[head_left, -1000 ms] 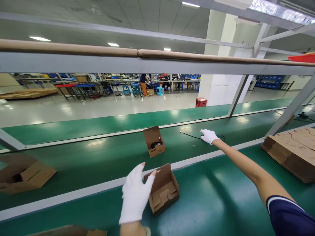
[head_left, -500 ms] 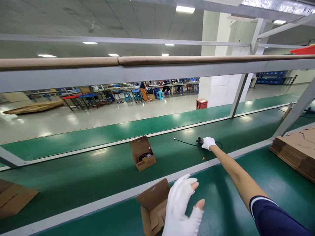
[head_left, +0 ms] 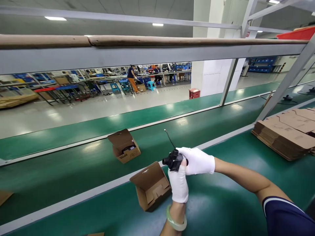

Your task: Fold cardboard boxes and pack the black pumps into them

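Both my white-gloved hands meet over the near green bench, holding a small black device with a thin black cable trailing up and away from it. My right hand grips it from the right; my left hand, with a jade bangle on the wrist, pinches it from below. Just left of my hands an open brown cardboard box with a cardboard insert lies on the bench. Another open box holding a black item sits on the conveyor belt beyond.
A stack of flat cardboard blanks lies at the right on the bench. A grey frame rail crosses overhead, with slanted posts at the right. Across the aisle, people work at distant tables; a red bin stands by a white pillar.
My right hand lifted the black device off the conveyor belt and brought it back over the bench. My left hand rose to meet it. The boxed item on the belt drifted left.
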Demonstrator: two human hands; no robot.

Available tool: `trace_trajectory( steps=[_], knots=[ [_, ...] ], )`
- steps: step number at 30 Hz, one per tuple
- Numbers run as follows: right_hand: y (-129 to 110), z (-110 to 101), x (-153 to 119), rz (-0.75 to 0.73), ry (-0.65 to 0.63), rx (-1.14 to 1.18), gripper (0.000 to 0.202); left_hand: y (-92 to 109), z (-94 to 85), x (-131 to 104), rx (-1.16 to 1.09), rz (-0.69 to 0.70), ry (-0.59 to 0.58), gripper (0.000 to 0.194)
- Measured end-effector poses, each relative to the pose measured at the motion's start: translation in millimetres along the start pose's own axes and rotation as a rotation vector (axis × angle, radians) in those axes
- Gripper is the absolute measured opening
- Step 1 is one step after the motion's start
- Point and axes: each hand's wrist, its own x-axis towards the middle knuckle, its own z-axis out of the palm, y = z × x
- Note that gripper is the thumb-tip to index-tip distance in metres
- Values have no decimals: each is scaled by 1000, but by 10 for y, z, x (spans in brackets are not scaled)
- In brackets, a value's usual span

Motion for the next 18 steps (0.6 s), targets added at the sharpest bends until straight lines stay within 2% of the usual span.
trace_trajectory(
  steps=[2,5,7,9,10,11,12,14,16,18],
  knots=[
    [-94,51,-88,88,-124,172,60,66,2,-51,-93,38,109,49],
    [-72,113,-217,238,-348,589,79,209,-41,-72,-145,101,174,44],
    [-27,68,-326,287,-505,783,68,318,-127,-37,-140,169,199,37],
    [-28,-86,-456,295,-680,821,46,415,-257,24,-114,230,219,30],
    [-56,-199,-524,292,-725,789,36,454,-328,57,-94,240,200,30],
    [-105,-326,-587,290,-718,736,30,487,-392,85,-69,231,153,33],
    [-170,-458,-640,290,-651,674,27,513,-444,107,-34,210,80,38],
    [-327,-694,-692,278,-446,558,27,552,-489,122,38,140,-112,53],
    [-466,-841,-646,242,-227,472,28,579,-444,97,96,53,-305,69],
    [-523,-876,-500,199,-36,426,29,604,-344,40,135,-19,-467,80]
  ],
)
